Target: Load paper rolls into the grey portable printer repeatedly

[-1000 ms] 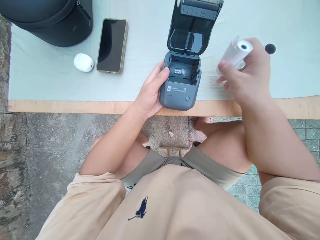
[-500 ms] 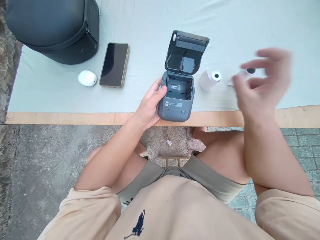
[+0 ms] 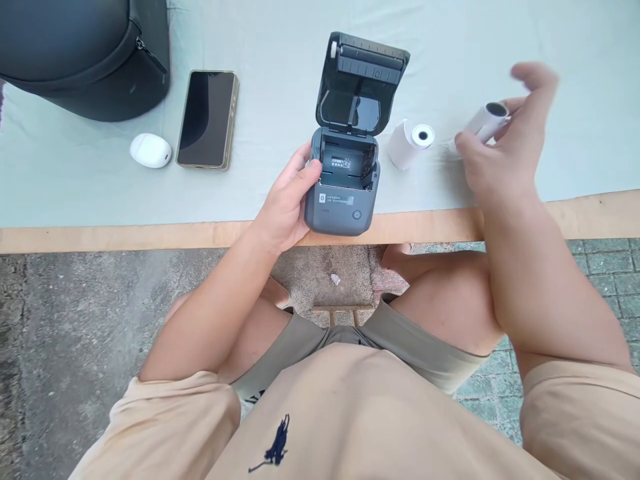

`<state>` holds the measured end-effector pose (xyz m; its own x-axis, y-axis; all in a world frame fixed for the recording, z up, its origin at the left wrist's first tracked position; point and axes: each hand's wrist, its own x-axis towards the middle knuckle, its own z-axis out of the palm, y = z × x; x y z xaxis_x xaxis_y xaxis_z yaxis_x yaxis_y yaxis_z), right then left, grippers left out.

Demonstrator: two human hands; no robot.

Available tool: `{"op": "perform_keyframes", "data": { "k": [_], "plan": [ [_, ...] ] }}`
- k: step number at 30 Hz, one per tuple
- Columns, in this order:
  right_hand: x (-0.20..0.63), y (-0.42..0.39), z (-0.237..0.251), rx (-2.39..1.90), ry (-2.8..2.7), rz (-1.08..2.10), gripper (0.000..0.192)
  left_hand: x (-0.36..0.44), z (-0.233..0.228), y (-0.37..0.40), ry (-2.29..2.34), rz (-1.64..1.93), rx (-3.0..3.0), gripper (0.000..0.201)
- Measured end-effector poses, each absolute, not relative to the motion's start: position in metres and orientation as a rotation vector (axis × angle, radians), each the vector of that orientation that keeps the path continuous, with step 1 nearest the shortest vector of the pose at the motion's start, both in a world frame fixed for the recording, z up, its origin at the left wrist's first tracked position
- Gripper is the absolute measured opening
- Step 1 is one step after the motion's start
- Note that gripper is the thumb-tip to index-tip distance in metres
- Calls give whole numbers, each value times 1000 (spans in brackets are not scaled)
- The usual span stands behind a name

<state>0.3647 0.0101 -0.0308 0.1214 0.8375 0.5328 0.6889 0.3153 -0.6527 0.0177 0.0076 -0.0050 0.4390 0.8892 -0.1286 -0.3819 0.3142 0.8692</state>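
Note:
In the head view, my left hand (image 3: 287, 200) is wrapped round the left side of a dark grey label printer (image 3: 341, 212), its thumb by the rim of the paper bay. The printer's lid (image 3: 357, 83) stands flipped up, and no roll sits inside the bay. At the right, my right hand (image 3: 510, 143) has thumb and fingers on either side of a white paper roll (image 3: 481, 125) with a dark hollow core. That roll leans, its core end towards the upper right. A second, smaller white paper roll (image 3: 409, 147) lies between the printer and my right hand.
A black phone (image 3: 206, 120) in a clear case lies left of the printer, with a white earbud case (image 3: 150, 151) beside it. A black zipped bag (image 3: 100, 60) fills the upper left. The table's wooden edge (image 3: 125, 235) runs before my knees.
My right hand has come down from above the right-hand paper roll and closed round it; the roll has shifted and tilted. The whole view has slid slightly. My left hand keeps the printer.

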Motion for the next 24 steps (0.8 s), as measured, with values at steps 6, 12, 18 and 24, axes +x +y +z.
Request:
{"op": "perform_keyframes", "data": {
  "k": [6,12,18,24],
  "plan": [
    [310,-5,17,-888,-1468,181,36,19,-4,5,676,934,873,41],
    [228,-20,35,-968,-1862,36,52,20,-1,2,724,933,880,57],
    [213,-12,29,-1307,-2037,136,33,18,0,-1,726,910,868,64],
    [218,-15,31,-1230,-2030,-19,16,19,2,-1,687,922,832,54]
  ]
}}
